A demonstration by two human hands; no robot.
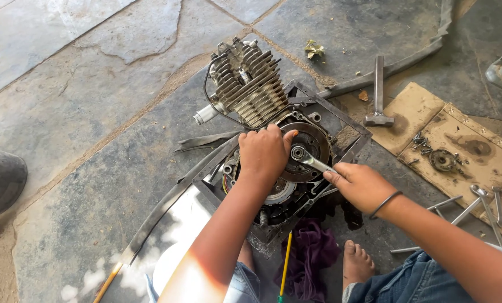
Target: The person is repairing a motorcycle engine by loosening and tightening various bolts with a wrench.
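A motorcycle engine (pixel 251 84) with grey cooling fins lies on a square metal frame (pixel 349 120) on the stone floor. My left hand (pixel 264 152) presses flat on the round clutch assembly (pixel 312 143) in the open crankcase. A ring spanner (pixel 310 160) sits with its ring end on the nut at the clutch centre, and my right hand (pixel 358 184) grips its handle. A dark bangle circles my right wrist.
A hammer (pixel 378 92) lies beyond the frame. Cardboard sheets (pixel 475 146) at right carry a small gear and bolts (pixel 441 160). Several spanners (pixel 486 207) lie near my right arm. A purple rag (pixel 312 255), a yellow-handled tool (pixel 285 264) and my bare foot (pixel 356 264) are below the engine.
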